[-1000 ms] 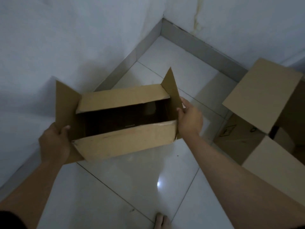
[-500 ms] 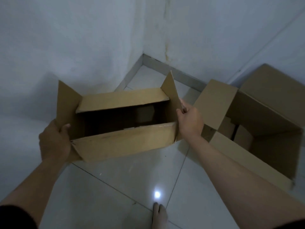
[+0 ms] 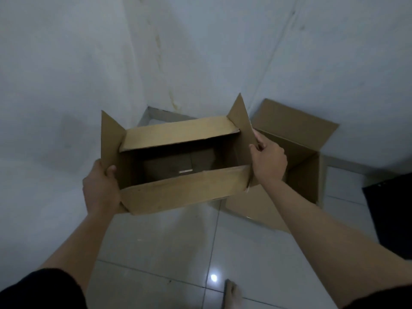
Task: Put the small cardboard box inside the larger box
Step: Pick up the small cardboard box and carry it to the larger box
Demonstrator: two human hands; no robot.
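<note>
Carrying step. The left hand (image 3: 101, 192) and right hand (image 3: 268, 162), fingers clamped on its end flaps, hold the small cardboard box (image 3: 185, 166) aloft beside the larger box (image 3: 298, 152). Next: shift right, lower inside.

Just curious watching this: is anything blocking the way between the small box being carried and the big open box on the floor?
Nothing visible does. The small box, held by the left hand and right hand, hangs beside the larger box, whose flaps are open.
</note>
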